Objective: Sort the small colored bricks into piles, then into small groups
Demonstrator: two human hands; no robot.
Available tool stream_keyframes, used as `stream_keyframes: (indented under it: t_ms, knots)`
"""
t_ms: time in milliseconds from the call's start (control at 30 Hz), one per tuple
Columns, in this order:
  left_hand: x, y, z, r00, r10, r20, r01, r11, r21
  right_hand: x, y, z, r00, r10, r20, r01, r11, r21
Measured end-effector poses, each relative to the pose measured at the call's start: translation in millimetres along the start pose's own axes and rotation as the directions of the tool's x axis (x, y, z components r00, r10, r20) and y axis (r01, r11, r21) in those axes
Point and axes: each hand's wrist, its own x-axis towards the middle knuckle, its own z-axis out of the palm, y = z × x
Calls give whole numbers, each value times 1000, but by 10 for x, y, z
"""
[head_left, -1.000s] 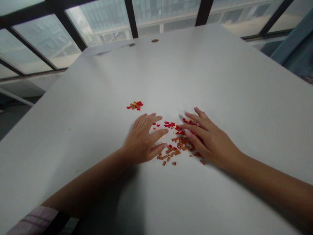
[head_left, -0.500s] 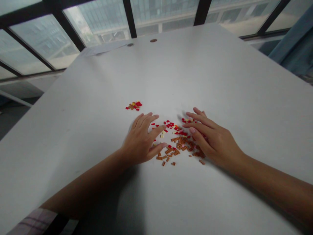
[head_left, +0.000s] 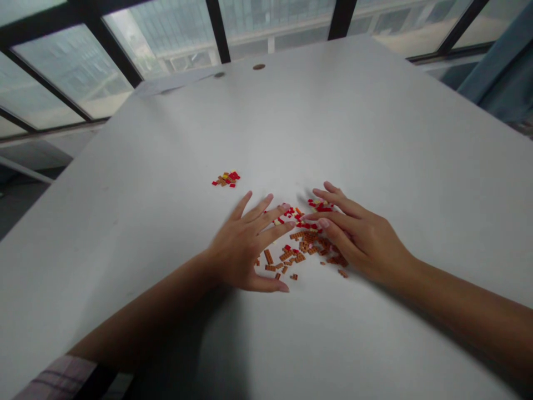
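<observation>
Small toy bricks lie loose between my two hands on a white table. Brown bricks make up the near part of the pile, with red and pale yellow bricks at its far side. My left hand is spread wide over the pile's left edge, thumb apart, hiding some pieces beneath it. At the right edge, my right hand hovers or rests with fingers stretched toward the red bricks; whether it touches them I cannot tell. No brick shows in either hand.
A smaller heap of red, brown and yellow bricks lies beyond my left hand. Two round dark spots mark the table's far edge, near a pale flat sheet. Windows stand behind; a blue curtain hangs at the right.
My left hand has spread its fingers wider, its thumb dropping toward me and its fingertips reaching further right over the red bricks. My right hand has barely moved.
</observation>
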Motion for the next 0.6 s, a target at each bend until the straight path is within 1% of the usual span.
stream_keyframes:
  t_ms: [167,433,533,600]
  knots:
    - [1,8,-9,1000,-17,19,17,1000,0,16,-20,-21,998,-56,-22,56,998,9]
    - [-15,4,14,1000,-30,-3,30,999,29,-26,16,-57,986,-167,-19,168,982,80]
    - [-16,5,12,999,-27,-18,28,998,51,-19,17,-45,985,-170,-9,170,983,66]
    - [-16,3,7,1000,-6,-24,8,998,69,-9,13,-41,986,-165,-26,166,985,56]
